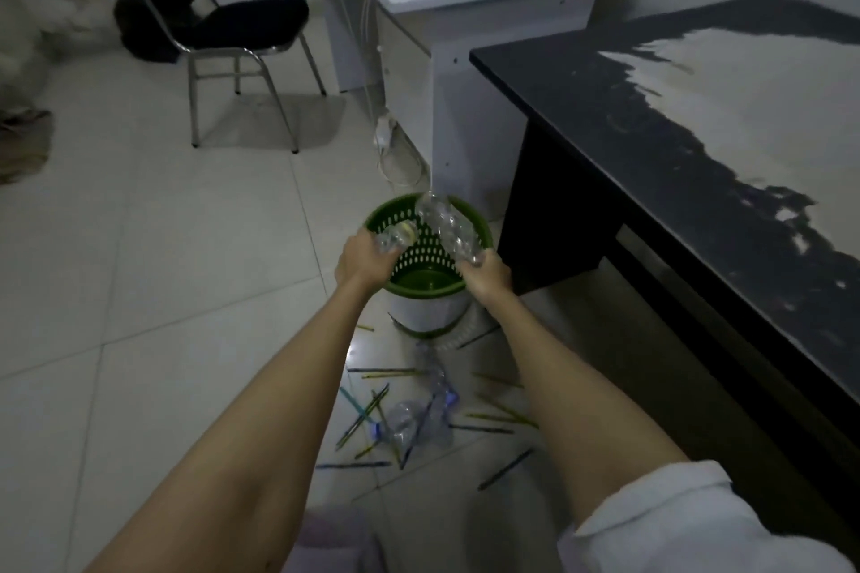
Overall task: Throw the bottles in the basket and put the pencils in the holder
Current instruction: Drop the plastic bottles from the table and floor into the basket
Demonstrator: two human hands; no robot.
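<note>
Hands over the green basket [481, 232] at centre frame: left hand [365, 257] grips a crushed bottle [395, 239], right hand [488, 273] a longer bottle [446, 226] that could glance off the rim onto floor pencils [367, 414].

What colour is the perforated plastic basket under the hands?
Green, with oval holes in its wall; the head view shows it.

My white tiled floor [139, 270] carries the green basket [479, 230]; nearer me than the basket, crushed clear bottles [419, 421] lie among scattered pencils [367, 414].
</note>
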